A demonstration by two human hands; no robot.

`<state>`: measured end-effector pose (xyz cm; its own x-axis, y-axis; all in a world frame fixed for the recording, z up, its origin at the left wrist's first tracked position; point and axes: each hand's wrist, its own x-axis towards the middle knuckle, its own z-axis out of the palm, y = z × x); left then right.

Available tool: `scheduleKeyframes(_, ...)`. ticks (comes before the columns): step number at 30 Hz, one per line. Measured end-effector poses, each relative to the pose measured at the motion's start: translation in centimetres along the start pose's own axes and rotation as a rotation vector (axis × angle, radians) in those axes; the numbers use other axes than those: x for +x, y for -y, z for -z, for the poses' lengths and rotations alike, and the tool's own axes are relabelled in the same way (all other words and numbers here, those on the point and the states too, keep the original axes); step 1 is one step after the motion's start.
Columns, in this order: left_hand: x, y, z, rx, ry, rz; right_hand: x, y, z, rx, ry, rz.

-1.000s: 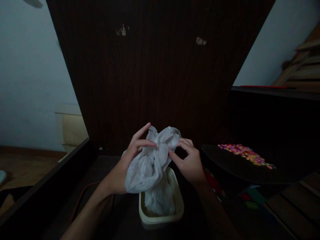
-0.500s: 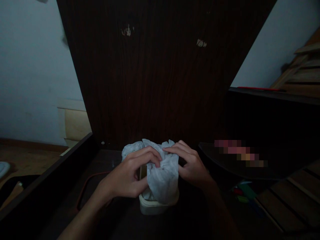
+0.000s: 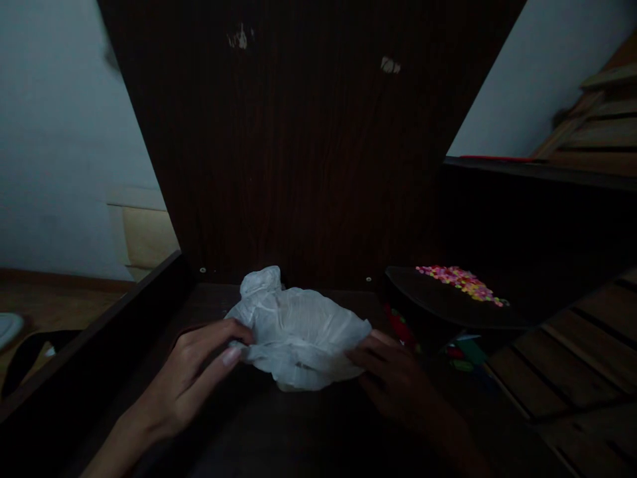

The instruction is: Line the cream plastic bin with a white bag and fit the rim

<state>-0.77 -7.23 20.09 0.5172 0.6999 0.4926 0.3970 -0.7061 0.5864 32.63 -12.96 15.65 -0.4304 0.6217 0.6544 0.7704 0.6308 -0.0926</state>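
A thin, crumpled white plastic bag (image 3: pixel 308 325) is spread wide on the dark surface in front of me. My left hand (image 3: pixel 199 372) pinches its left edge between thumb and fingers. On the other side, my right hand (image 3: pixel 388 372) grips the bag's right edge, its fingers dim in shadow. Only a sliver of a pale container (image 3: pixel 287 386) peeks out under the bag's front edge; the bag hides the rest of it. A bunched part of the bag stands up at the back left.
A tall dark wood panel (image 3: pixel 298 146) rises behind the bag. At the left runs a raised dark board (image 3: pixel 94 332). A dark curved shelf (image 3: pixel 428 305) with a pink and yellow beaded pattern (image 3: pixel 462 282) is at the right, above wooden slats (image 3: pixel 577 358).
My hands have moved apart, pulling the bag out wide to both sides. The bag now covers the container, whose front showed before. The view has shifted slightly.
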Motion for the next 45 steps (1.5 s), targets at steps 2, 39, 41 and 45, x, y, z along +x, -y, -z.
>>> scheduleKeyframes(2, -0.7, 0.4, -1.0, 0.002, -0.039, 0.164, -1.8, 0.1, -1.3, -0.029, -0.068, -0.034)
scheduleKeyframes(39, 3.2, 5.3, -5.6, -0.704, 0.033, 0.465, 1.4, -1.9, -5.6, 0.946, 0.154, -0.900)
scheduleKeyframes(41, 3.5, 5.1, -5.5, -0.715, 0.006, 0.477, 1.5, -1.9, -5.5, 0.971, 0.156, -0.889)
scheduleKeyframes(45, 3.9, 5.4, -5.2, -0.789, 0.091, 0.467, 2.1, -2.2, -4.8, 0.997, 0.161, -0.884)
